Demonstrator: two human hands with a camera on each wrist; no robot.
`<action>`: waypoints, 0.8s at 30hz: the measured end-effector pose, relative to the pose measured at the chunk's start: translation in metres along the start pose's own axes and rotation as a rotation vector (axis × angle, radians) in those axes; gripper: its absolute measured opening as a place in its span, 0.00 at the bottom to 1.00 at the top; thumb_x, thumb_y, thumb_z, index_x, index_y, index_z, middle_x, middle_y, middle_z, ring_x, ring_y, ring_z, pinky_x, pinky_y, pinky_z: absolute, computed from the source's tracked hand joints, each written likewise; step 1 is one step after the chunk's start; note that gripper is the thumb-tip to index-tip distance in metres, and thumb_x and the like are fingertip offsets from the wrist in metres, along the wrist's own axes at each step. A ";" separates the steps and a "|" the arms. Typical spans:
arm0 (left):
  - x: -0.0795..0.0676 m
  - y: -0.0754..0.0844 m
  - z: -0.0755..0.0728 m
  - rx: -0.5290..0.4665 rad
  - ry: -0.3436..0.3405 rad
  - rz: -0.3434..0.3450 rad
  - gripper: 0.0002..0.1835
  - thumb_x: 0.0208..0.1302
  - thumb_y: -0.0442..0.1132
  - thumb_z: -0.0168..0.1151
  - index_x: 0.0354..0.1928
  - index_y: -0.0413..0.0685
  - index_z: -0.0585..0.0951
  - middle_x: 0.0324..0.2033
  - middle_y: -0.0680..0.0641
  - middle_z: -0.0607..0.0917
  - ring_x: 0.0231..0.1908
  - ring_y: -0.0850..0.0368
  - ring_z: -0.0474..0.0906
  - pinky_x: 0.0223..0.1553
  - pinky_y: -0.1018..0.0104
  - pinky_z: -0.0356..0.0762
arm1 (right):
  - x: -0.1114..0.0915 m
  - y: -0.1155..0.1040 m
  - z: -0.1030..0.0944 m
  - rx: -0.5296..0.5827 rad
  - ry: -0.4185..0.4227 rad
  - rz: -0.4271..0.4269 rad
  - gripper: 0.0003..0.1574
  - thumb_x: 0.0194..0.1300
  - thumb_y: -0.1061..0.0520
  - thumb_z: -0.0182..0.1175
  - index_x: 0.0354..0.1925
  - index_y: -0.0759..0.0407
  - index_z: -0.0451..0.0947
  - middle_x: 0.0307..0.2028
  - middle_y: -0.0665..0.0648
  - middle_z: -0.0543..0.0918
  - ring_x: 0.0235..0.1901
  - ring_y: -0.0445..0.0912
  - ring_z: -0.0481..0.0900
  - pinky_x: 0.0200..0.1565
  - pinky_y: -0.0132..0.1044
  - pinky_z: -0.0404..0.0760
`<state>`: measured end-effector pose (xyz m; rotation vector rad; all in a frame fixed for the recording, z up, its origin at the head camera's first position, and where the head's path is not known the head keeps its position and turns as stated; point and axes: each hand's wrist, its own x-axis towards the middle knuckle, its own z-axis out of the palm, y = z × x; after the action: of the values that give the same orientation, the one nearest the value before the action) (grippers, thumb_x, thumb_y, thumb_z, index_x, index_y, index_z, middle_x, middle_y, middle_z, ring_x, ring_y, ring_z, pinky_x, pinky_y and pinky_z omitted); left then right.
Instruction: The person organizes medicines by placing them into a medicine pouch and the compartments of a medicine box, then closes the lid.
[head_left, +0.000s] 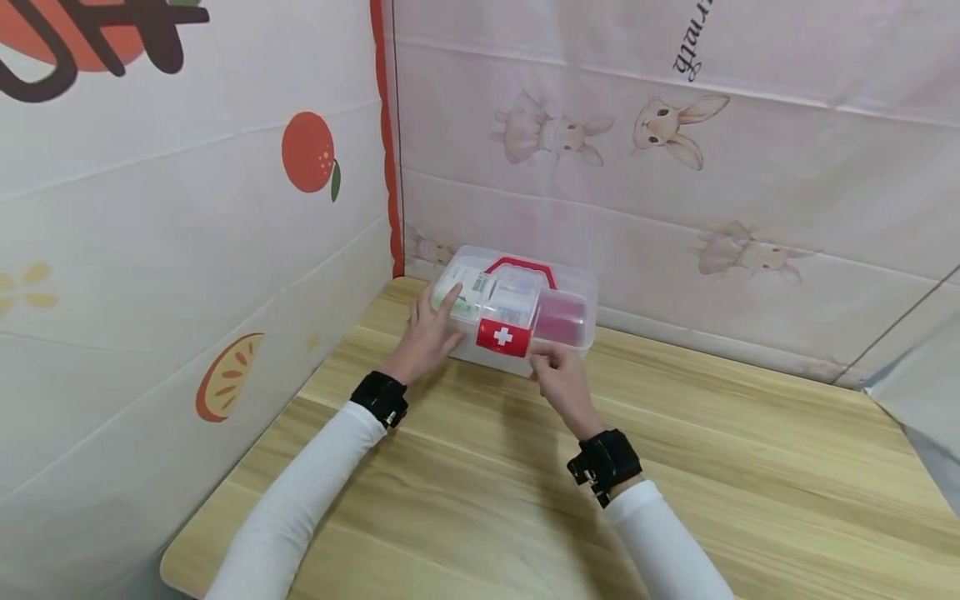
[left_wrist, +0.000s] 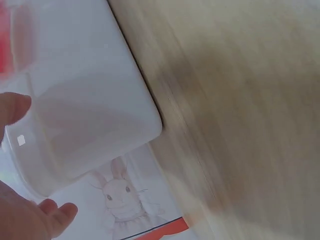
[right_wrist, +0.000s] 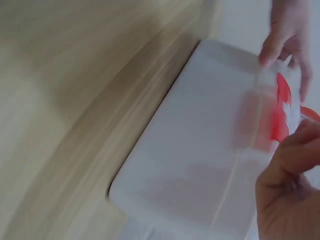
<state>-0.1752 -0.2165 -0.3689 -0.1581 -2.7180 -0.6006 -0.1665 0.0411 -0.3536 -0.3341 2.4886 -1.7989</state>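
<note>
A translucent white first-aid box (head_left: 491, 360) stands on the wooden table with its lid (head_left: 573, 275) down. A red latch (head_left: 503, 337) with a white cross sits at the front, and a red handle (head_left: 521, 263) lies on top. My left hand (head_left: 429, 335) rests at the lid's left front corner, its fingers spread over the lid and its thumb near the front wall. At the latch's lower right corner is my right hand (head_left: 561, 379), its fingers curled at the edge of the latch. The right fingertips are partly hidden.
Through the lid I see white packages (head_left: 516, 292) and a dark pink item (head_left: 561, 318). Behind the box hangs a cloth with rabbit prints (head_left: 663, 133). A fruit-printed cloth (head_left: 225, 250) borders the left side. The wooden tabletop (head_left: 465, 483) extends in front and to the right.
</note>
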 end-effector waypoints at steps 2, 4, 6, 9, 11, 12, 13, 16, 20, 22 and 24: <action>0.001 -0.001 0.001 -0.028 0.000 0.000 0.42 0.68 0.41 0.63 0.77 0.55 0.51 0.73 0.31 0.46 0.68 0.32 0.51 0.63 0.36 0.62 | 0.000 0.009 -0.006 -0.076 0.132 -0.097 0.14 0.68 0.60 0.54 0.47 0.65 0.80 0.32 0.61 0.80 0.27 0.44 0.73 0.30 0.33 0.69; 0.003 -0.002 0.001 -0.096 -0.008 -0.022 0.39 0.71 0.41 0.58 0.78 0.54 0.51 0.73 0.32 0.47 0.69 0.34 0.51 0.65 0.37 0.60 | 0.003 0.018 -0.013 -0.138 0.268 -0.185 0.14 0.66 0.60 0.57 0.47 0.66 0.78 0.36 0.63 0.78 0.34 0.50 0.74 0.36 0.36 0.68; 0.008 -0.003 0.000 -0.191 -0.015 -0.056 0.36 0.73 0.42 0.53 0.78 0.54 0.51 0.74 0.34 0.48 0.70 0.37 0.51 0.67 0.39 0.58 | 0.012 0.026 -0.022 -0.168 0.334 -0.236 0.20 0.65 0.58 0.60 0.54 0.65 0.75 0.46 0.68 0.74 0.43 0.57 0.72 0.43 0.42 0.69; 0.019 -0.006 -0.002 -0.308 -0.027 -0.093 0.33 0.77 0.46 0.46 0.78 0.52 0.49 0.74 0.36 0.50 0.72 0.41 0.51 0.70 0.41 0.55 | 0.028 0.035 -0.033 -0.220 0.296 -0.259 0.42 0.62 0.54 0.68 0.70 0.60 0.63 0.63 0.74 0.61 0.57 0.65 0.66 0.55 0.56 0.71; 0.027 -0.008 -0.003 -0.359 -0.041 -0.088 0.33 0.77 0.48 0.45 0.78 0.52 0.50 0.74 0.37 0.51 0.73 0.41 0.49 0.71 0.40 0.52 | 0.037 0.040 -0.038 -0.267 0.222 -0.250 0.56 0.58 0.50 0.73 0.76 0.52 0.54 0.72 0.73 0.48 0.65 0.69 0.60 0.60 0.64 0.69; 0.030 -0.009 -0.003 -0.374 -0.050 -0.082 0.33 0.77 0.49 0.46 0.78 0.52 0.50 0.75 0.37 0.51 0.73 0.42 0.48 0.71 0.40 0.51 | 0.041 0.042 -0.039 -0.299 0.191 -0.261 0.62 0.55 0.49 0.75 0.78 0.49 0.50 0.74 0.72 0.43 0.67 0.70 0.57 0.61 0.66 0.68; 0.033 -0.011 -0.003 -0.384 -0.063 -0.079 0.34 0.77 0.51 0.46 0.78 0.52 0.50 0.75 0.37 0.51 0.73 0.42 0.48 0.71 0.39 0.51 | 0.043 0.044 -0.040 -0.319 0.156 -0.265 0.65 0.53 0.49 0.77 0.78 0.46 0.48 0.75 0.70 0.38 0.68 0.71 0.55 0.61 0.67 0.68; 0.035 -0.013 -0.003 -0.407 -0.111 -0.101 0.39 0.73 0.55 0.54 0.78 0.56 0.50 0.75 0.40 0.53 0.72 0.44 0.52 0.70 0.39 0.53 | 0.048 0.048 -0.038 -0.339 0.071 -0.285 0.68 0.49 0.49 0.79 0.77 0.41 0.47 0.76 0.67 0.36 0.69 0.70 0.55 0.60 0.66 0.69; 0.030 -0.015 -0.003 -0.395 -0.150 -0.122 0.52 0.60 0.58 0.68 0.77 0.58 0.47 0.71 0.43 0.58 0.65 0.46 0.60 0.67 0.43 0.62 | 0.050 0.051 -0.033 -0.314 0.030 -0.347 0.67 0.46 0.55 0.81 0.74 0.41 0.50 0.75 0.67 0.43 0.67 0.66 0.60 0.60 0.64 0.71; 0.027 -0.016 -0.003 -0.393 -0.158 -0.113 0.57 0.54 0.58 0.73 0.77 0.57 0.46 0.69 0.43 0.59 0.63 0.46 0.62 0.65 0.44 0.65 | 0.050 0.051 -0.030 -0.296 0.034 -0.380 0.67 0.45 0.59 0.81 0.73 0.42 0.51 0.74 0.67 0.45 0.66 0.64 0.60 0.60 0.63 0.72; 0.027 -0.017 -0.003 -0.394 -0.161 -0.097 0.59 0.52 0.57 0.75 0.77 0.57 0.45 0.69 0.43 0.59 0.63 0.46 0.62 0.64 0.45 0.67 | 0.050 0.051 -0.029 -0.290 0.041 -0.401 0.67 0.43 0.62 0.81 0.73 0.44 0.51 0.73 0.67 0.46 0.66 0.63 0.60 0.59 0.62 0.73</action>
<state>-0.2024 -0.2318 -0.3636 -0.1787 -2.7385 -1.1974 -0.2277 0.0733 -0.3876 -0.8755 2.8770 -1.5558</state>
